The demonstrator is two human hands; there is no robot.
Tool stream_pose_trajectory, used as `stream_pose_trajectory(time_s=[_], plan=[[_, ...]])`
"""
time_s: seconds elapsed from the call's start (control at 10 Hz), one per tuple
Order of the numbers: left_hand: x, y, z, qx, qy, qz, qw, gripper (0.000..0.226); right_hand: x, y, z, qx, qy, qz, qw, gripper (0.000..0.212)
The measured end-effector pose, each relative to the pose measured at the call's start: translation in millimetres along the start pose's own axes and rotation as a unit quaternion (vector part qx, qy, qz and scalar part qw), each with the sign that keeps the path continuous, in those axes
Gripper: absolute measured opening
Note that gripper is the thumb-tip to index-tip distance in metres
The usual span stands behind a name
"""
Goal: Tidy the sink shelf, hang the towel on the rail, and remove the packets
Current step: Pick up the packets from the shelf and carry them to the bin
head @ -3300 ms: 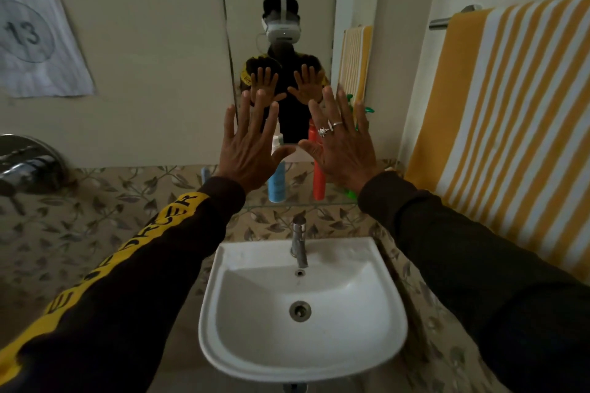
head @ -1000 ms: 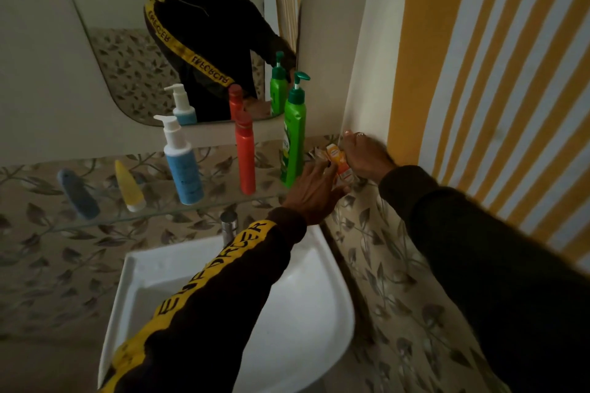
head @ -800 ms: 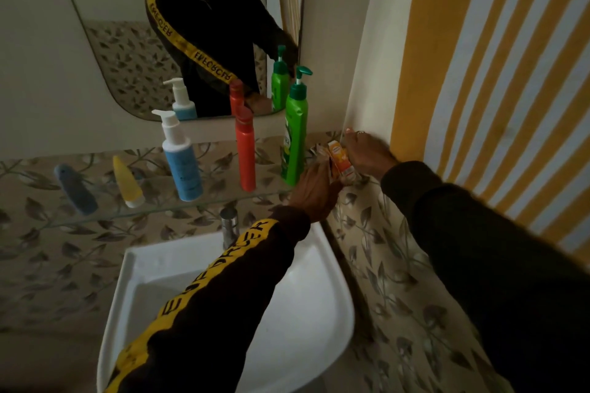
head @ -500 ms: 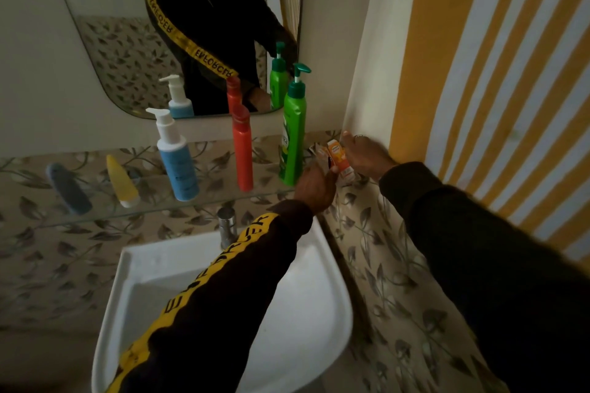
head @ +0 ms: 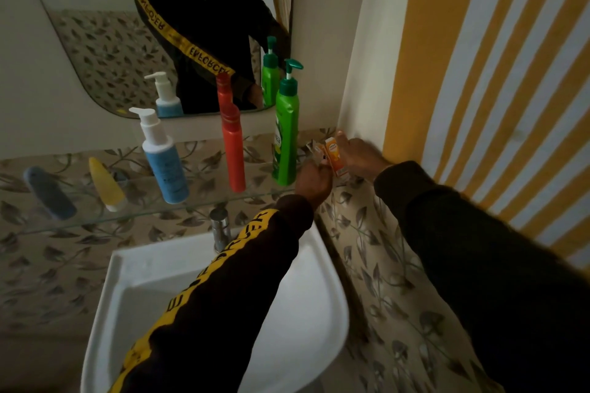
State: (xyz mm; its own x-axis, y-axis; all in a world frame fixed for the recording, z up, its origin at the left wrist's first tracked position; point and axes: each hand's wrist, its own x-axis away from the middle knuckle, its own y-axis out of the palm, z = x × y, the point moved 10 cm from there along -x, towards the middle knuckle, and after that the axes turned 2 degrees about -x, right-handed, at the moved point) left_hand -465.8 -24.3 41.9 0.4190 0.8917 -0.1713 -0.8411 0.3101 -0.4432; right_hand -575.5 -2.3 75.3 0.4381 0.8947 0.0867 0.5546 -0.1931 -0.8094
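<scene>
Both arms reach forward to the right end of the glass shelf [head: 191, 207], in the corner where the two walls meet. The left hand [head: 314, 180] comes in from below with its fingers curled around small silvery packets [head: 314, 150], while the right hand [head: 360, 158] holds the orange packet [head: 335, 158] upright, thumb and fingers closed on its side; the two hands almost touch, and the packets sit between them just above the shelf's end. How many packets the left hand holds cannot be told. Just left of the hands stands a green pump bottle [head: 285, 140], close enough to crowd the left knuckles, then a red bottle [head: 233, 150] and a blue pump bottle [head: 164, 163], all upright. Further left a yellow tube [head: 107, 183] and a blue tube [head: 51, 193] lie on the glass. The left sleeve crosses over the white sink [head: 134, 290] and hides part of its basin; the tap [head: 220, 228] shows just beside the sleeve. The yellow and white striped towel [head: 495, 73] hangs down the right-hand wall, beside the right forearm. The mirror [head: 111, 41] above the shelf reflects the person's dark top and the bottles.
</scene>
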Motion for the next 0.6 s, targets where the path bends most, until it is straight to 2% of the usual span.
stream_pose_trajectory(time_s=[0.1, 0.2, 0.3, 0.4, 0.5, 0.6], plan=[[-2, 2, -7, 0.002, -0.024, -0.003, 1.0, 0.042, -3, -1, 3, -0.014, 0.006, 0.011, 1.0, 0.065], [-1, 1, -7, 0.02, -0.042, -0.002, 0.999, 0.024, 1, 1, 5, -0.07, 0.038, 0.017, 0.997, 0.057], [-2, 0, -2, 0.014, -0.037, 0.005, 0.999, 0.018, 2, -2, 1, -0.042, 0.027, 0.033, 0.998, 0.051], [1, -3, 6, 0.003, -0.018, 0.01, 1.0, 0.02, 6, -8, 5, -0.128, 0.052, 0.05, 0.989, 0.064], [5, -8, 17, 0.014, -0.003, 0.013, 1.0, 0.021, 13, -9, -6, -0.14, 0.036, 0.041, 0.989, 0.066], [9, -18, 26, -0.011, 0.009, 0.027, 1.0, 0.016, 21, -16, -15, -0.146, 0.032, 0.067, 0.986, 0.067]])
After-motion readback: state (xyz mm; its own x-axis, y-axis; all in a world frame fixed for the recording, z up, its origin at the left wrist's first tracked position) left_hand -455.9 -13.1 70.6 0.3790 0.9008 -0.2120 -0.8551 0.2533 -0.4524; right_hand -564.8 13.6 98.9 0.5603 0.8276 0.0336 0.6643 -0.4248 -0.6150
